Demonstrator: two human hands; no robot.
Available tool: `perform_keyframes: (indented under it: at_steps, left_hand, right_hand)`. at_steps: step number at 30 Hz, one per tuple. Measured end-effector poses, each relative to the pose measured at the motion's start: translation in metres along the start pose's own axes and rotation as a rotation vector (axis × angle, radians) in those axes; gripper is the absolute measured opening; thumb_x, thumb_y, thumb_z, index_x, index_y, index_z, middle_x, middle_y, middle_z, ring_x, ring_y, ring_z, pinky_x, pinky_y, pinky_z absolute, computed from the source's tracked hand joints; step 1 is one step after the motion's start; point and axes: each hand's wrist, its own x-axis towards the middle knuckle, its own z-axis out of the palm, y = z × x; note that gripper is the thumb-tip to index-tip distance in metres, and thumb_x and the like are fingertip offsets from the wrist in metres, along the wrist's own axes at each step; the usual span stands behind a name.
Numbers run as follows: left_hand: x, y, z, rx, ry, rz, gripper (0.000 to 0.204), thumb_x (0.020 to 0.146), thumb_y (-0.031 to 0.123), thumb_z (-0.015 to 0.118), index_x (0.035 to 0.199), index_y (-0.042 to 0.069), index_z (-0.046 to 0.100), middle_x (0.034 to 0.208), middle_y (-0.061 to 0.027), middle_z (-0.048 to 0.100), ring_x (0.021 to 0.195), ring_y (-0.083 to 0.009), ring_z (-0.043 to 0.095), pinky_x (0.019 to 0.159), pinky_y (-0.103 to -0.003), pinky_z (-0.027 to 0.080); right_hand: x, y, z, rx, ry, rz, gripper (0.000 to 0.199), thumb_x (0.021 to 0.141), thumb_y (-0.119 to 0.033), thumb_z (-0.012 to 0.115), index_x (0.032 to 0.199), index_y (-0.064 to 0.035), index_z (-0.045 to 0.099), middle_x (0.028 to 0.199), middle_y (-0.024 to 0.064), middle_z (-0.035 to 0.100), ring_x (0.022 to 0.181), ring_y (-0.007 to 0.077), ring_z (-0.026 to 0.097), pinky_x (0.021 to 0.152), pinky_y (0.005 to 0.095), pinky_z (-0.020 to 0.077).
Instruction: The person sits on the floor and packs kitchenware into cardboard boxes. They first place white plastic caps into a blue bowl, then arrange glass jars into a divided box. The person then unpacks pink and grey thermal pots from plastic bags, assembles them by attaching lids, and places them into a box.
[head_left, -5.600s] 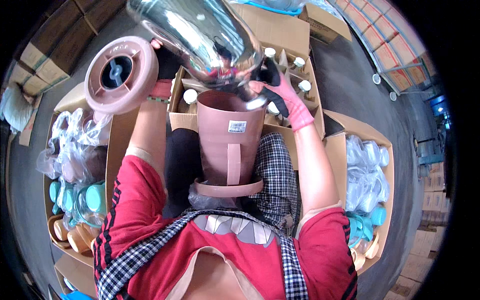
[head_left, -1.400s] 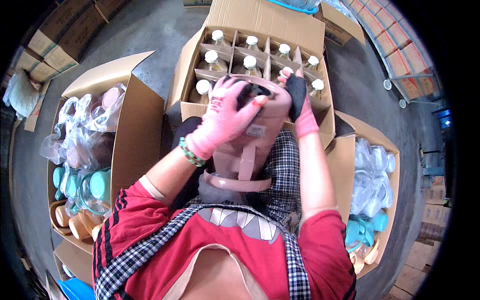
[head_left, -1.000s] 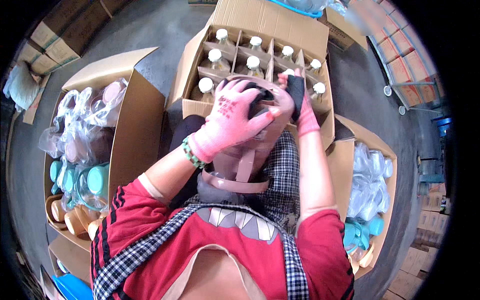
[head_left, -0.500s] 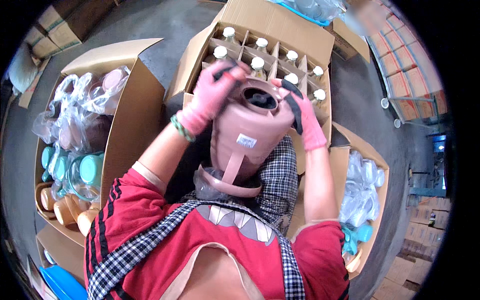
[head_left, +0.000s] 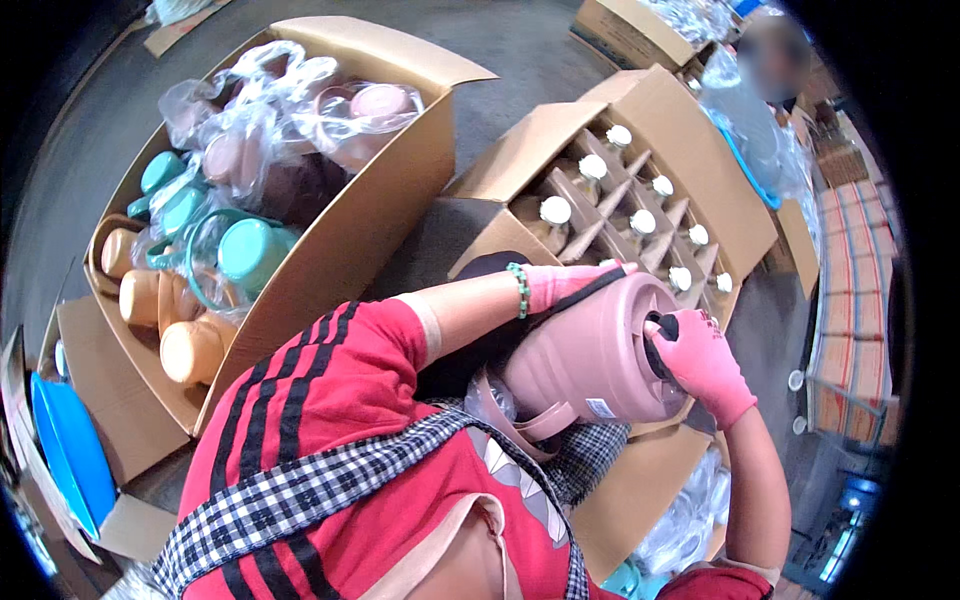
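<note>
Left hand [head_left: 568,285], fingers laid along the side of the jug [head_left: 572,358], tilted over the lap [head_left: 592,462], has left its end [head_left: 630,335], where right hand [head_left: 698,362], fingers curled, now apparently works; both grips unclear.

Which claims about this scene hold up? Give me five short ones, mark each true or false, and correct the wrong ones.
1. The right hand is at the top end of the pink container. True.
2. The left hand is bare. False: it wears a pink and black glove.
3. A pale label is on the pink container. True.
4. A bracelet circles the right wrist. False: the green bracelet is on the left one.
5. The bottles in the divided carton have white caps. True.
</note>
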Motion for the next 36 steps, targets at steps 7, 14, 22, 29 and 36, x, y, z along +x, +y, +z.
perform_keyframes:
  at_steps: [7, 14, 22, 29, 36]
  left_hand:
    - [0.012, 0.014, -0.009, 0.500, -0.218, 0.113, 0.034, 0.087, 0.034, 0.045, 0.109, 0.009, 0.051, 0.100, -0.0019, 0.059, 0.089, -0.0112, 0.054, 0.084, -0.028, 0.043]
    - [-0.021, 0.010, 0.011, 0.216, -0.033, 0.180, 0.023, 0.083, 0.025, 0.055, 0.093, 0.005, 0.060, 0.085, -0.0074, 0.063, 0.076, -0.0134, 0.058, 0.073, -0.029, 0.049]
    - [-0.001, 0.017, -0.014, 1.056, 0.375, 0.571, 0.036, 0.087, 0.036, 0.046, 0.100, 0.004, 0.056, 0.089, -0.0054, 0.060, 0.079, -0.0120, 0.055, 0.074, -0.025, 0.045]
    - [-0.104, -0.080, 0.003, 2.064, 0.957, 0.494, 0.072, 0.077, 0.035, 0.060, 0.129, 0.000, 0.026, 0.118, -0.0088, 0.044, 0.106, -0.0151, 0.040, 0.094, -0.029, 0.030]
    - [-0.122, -0.142, -0.025, 2.368, 1.094, 0.435, 0.032, 0.070, 0.019, 0.064, 0.097, 0.004, 0.058, 0.097, -0.0150, 0.057, 0.089, -0.0238, 0.055, 0.079, -0.032, 0.042]
  right_hand:
    - [0.034, 0.036, 0.013, 0.591, -0.259, 0.349, 0.036, 0.078, -0.030, 0.053, 0.054, -0.0037, 0.051, 0.044, 0.0009, 0.047, 0.039, 0.0090, 0.048, 0.036, 0.0234, 0.0346]
    - [-0.069, 0.010, 0.057, 0.925, 0.649, 0.086, 0.030, 0.085, -0.027, 0.048, 0.071, -0.0016, 0.053, 0.069, 0.0031, 0.054, 0.060, 0.0088, 0.047, 0.056, 0.0235, 0.0372]
    - [-0.078, -0.058, 0.160, 1.614, 0.203, 0.468, 0.025, 0.080, -0.026, 0.058, 0.079, -0.0012, 0.059, 0.075, 0.0028, 0.058, 0.070, 0.0097, 0.051, 0.065, 0.0231, 0.0401]
    - [-0.136, -0.011, 0.154, 1.474, 0.678, 0.485, 0.024, 0.082, -0.024, 0.051, 0.069, -0.0039, 0.053, 0.063, 0.0037, 0.054, 0.058, 0.0118, 0.050, 0.055, 0.0240, 0.0398]
    - [-0.162, 0.000, 0.132, 1.572, 0.996, 0.551, 0.028, 0.080, -0.027, 0.047, 0.069, -0.0013, 0.049, 0.062, 0.0063, 0.049, 0.058, 0.0143, 0.048, 0.056, 0.0254, 0.0389]
